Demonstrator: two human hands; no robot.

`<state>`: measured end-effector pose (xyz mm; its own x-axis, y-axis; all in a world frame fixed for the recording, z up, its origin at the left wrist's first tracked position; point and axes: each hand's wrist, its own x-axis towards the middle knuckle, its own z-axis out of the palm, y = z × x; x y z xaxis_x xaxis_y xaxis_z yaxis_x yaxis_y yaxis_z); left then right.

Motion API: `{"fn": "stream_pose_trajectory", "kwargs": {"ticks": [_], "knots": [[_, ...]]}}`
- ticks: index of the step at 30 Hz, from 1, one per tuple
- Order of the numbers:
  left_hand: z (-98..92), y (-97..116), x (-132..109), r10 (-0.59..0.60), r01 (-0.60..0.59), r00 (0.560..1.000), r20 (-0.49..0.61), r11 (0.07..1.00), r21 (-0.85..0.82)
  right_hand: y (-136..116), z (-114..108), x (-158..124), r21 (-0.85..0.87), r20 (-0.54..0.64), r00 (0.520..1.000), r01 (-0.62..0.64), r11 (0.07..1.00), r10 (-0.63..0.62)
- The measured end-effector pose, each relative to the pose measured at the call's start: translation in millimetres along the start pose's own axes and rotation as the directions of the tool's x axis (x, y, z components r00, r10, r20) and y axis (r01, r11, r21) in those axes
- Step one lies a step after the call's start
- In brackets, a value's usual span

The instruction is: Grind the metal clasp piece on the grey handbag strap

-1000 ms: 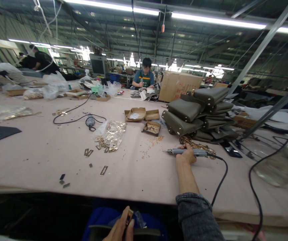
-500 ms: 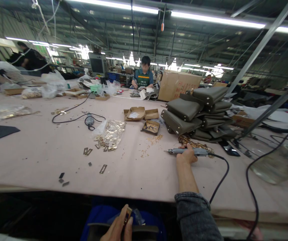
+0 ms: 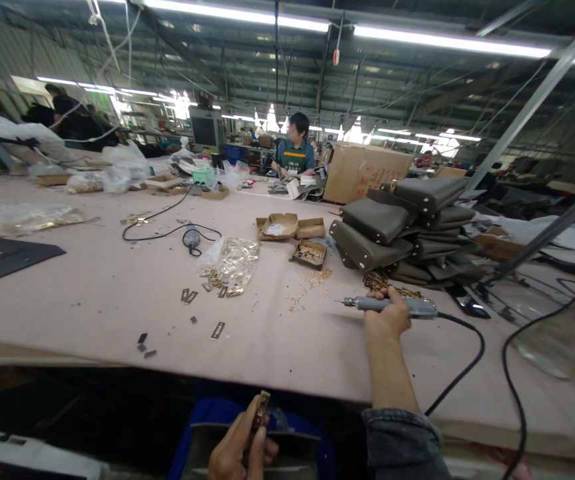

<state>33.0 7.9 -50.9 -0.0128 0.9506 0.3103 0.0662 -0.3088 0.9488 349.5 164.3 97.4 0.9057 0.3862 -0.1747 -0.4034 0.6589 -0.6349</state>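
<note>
My right hand (image 3: 388,315) is wrapped round a grey electric screwdriver (image 3: 420,307), its thin bit pointing left over the table. At the front edge, low in the view, my left hand (image 3: 242,443) pinches a small gold-coloured metal bag fitting (image 3: 261,410) between thumb and fingers. Below that hand lies a grey-brown bag piece (image 3: 287,435), partly hidden, over something blue. Small gold screws (image 3: 317,280) are scattered left of the screwdriver, and more fill a small cardboard box (image 3: 295,260). Flat rectangular metal plates (image 3: 218,331) lie farther left, some spilling from a clear plastic bag (image 3: 240,260).
Folded grey-brown bags (image 3: 382,223) are stacked at the right, in front of a large carton (image 3: 362,173). A black cable (image 3: 472,357) trails from the screwdriver. A dark phone (image 3: 467,301) lies near the stack. A co-worker (image 3: 295,150) sits across the table.
The screwdriver has lifted slightly off the table in my right hand. My left hand has risen a little with the metal fitting. The whole view has shifted slightly.
</note>
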Motion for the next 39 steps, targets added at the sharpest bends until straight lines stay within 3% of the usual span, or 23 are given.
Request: {"fn": "stream_pose_trajectory", "kwargs": {"ticks": [3,7,11,14,19,25,39], "knots": [[-10.2,23,4,-0.234,0.246,0.965,0.115,0.963,-0.109,-21,-10,-46,-0.020,0.144,0.985,-0.091,0.996,0.093],[-18.1,43,18,-0.353,0.370,0.923,0.156,0.924,-0.096,-33,-36,-121,-0.066,0.406,0.901,-0.140,0.988,0.155],[-20.0,44,26,-0.427,0.460,0.881,0.203,0.875,-0.152,-28,-62,-196,-0.176,0.464,0.857,-0.156,0.972,0.222],[-20.5,42,28,-0.457,0.501,0.859,0.231,0.843,-0.194,-15,-73,-231,-0.214,0.509,0.839,-0.094,0.972,0.193],[-20.6,43,30,-0.486,0.535,0.842,0.235,0.812,-0.233,-3,-78,-247,-0.235,0.626,0.775,0.084,0.968,0.085],[-19.8,41,28,-0.524,0.564,0.825,0.212,0.789,-0.244,-4,-78,-256,-0.255,0.695,0.716,0.159,0.954,0.066],[-19.3,43,29,-0.527,0.565,0.824,0.207,0.792,-0.232,-1,-79,-267,-0.314,0.727,0.681,0.223,0.923,0.083]]}}
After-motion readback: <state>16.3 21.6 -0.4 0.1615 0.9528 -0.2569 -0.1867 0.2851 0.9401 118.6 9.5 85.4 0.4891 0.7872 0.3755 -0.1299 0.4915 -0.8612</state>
